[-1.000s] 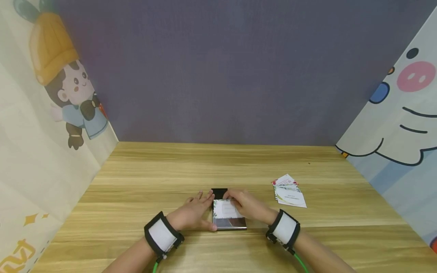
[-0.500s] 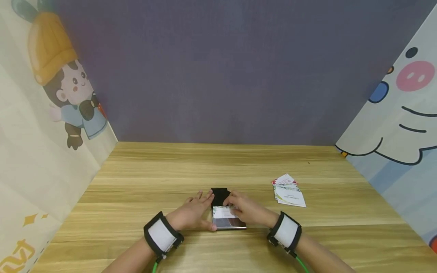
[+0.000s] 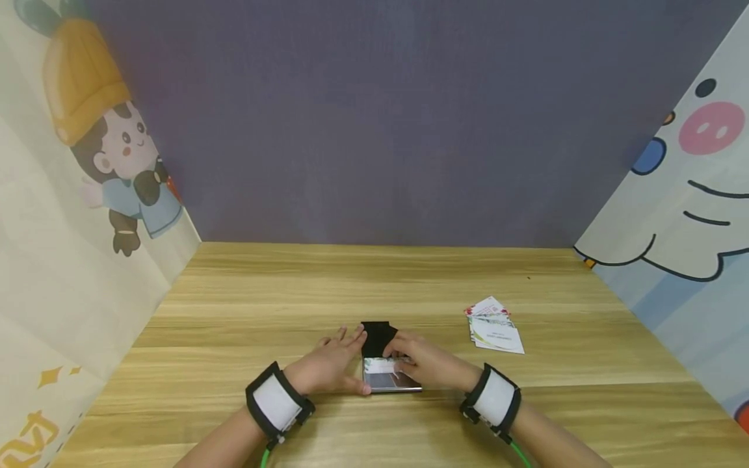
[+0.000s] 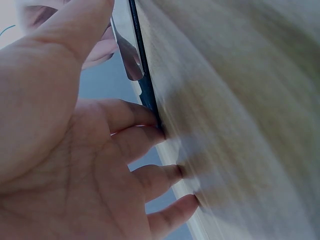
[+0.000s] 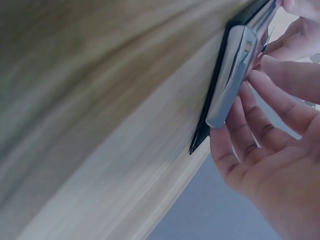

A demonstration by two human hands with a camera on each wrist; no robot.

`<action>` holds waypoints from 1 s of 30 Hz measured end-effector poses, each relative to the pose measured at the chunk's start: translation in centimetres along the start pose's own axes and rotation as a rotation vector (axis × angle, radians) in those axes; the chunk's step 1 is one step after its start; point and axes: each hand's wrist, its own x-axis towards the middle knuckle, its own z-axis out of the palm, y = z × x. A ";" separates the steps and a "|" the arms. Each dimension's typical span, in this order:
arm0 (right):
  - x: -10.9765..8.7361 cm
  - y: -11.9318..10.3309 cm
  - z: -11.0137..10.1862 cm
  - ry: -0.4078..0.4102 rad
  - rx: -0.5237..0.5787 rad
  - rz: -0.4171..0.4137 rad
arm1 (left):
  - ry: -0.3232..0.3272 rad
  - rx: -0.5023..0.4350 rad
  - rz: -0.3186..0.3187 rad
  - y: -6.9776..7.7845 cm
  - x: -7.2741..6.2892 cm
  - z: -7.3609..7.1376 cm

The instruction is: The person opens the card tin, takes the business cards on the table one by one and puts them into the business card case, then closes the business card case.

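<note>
Black and silver card case [image 3: 373, 349], one, lying flat and open on a wood-grain table [image 3: 292, 279], between two hands; long axis running near to far, black flap [image 3: 376, 333] pointing away from the person, silver pocket [image 3: 380, 382] at the near end, its mirror-like front facing up. Pocket contents: one white card [image 3: 377, 366] with leaf print, long edge set left to right, only its far strip exposed, remainder under the silver front. Left hand [image 3: 333, 365]: grip released, fingers spread along the case's left edge, thumb at the near left corner. Right hand [image 3: 430, 359]: fingers bent at the card's far edge, thumb over the card; whether it pinches or merely presses cannot be told. Loose cards [image 3: 497, 335]: overlapping pile, right of the right hand and well apart from the case, fanned near to far, red flowers on the farthest, a yellow-green curve on the nearest. Wristbands [image 3: 277, 400]: two, black with white panels, one per wrist.
</note>
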 end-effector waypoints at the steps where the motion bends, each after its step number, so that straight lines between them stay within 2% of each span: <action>1: -0.1 0.0 -0.1 0.004 0.006 0.002 | -0.001 0.001 -0.002 0.0 0.0 0.0; 7: -0.6 0.5 -0.7 0.040 0.034 0.043 | 0.001 0.000 -0.005 0.0 0.1 0.0; 14: -1.9 2.3 -1.4 0.117 0.044 0.070 | 0.006 0.004 -0.001 -0.1 0.1 0.2; 18: -2.9 3.2 -2.2 0.160 0.017 0.094 | 0.005 -0.007 -0.006 -0.1 0.0 0.2; 25: -5.1 5.2 -3.6 0.183 -0.006 0.222 | 0.006 -0.008 -0.008 -0.1 0.0 0.1; 30: -6.9 6.9 -4.5 0.230 -0.081 0.217 | 0.002 0.000 -0.004 -0.2 0.0 0.1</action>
